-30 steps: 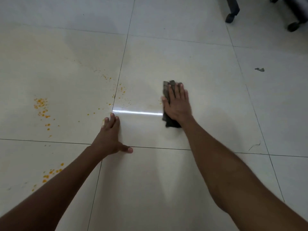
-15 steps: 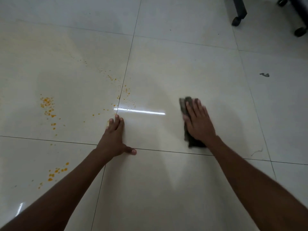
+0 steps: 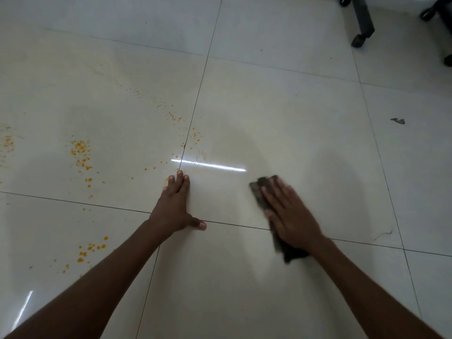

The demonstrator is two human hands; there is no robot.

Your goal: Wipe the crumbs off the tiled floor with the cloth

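My right hand [image 3: 289,214] lies flat with straight fingers on a dark folded cloth [image 3: 260,192], pressing it onto the pale tiled floor [image 3: 281,113]. The cloth sticks out past my fingertips and again under my wrist. My left hand [image 3: 175,206] rests flat on the floor, fingers straight and thumb spread, over a tile joint. Orange crumbs [image 3: 80,152] are scattered to the left of that hand, with a smaller patch of crumbs [image 3: 91,248] nearer me and a few crumbs [image 3: 194,137] by the joint ahead of it.
A chair leg with a castor [image 3: 359,40] stands at the top right, and more dark castors [image 3: 448,59] sit at the right edge. A small grey scrap [image 3: 398,121] lies on the right tile. A bright light streak [image 3: 208,165] reflects between my hands.
My right hand has slid the cloth to the right and towards me across the tile. My left hand has stayed planted on the floor.
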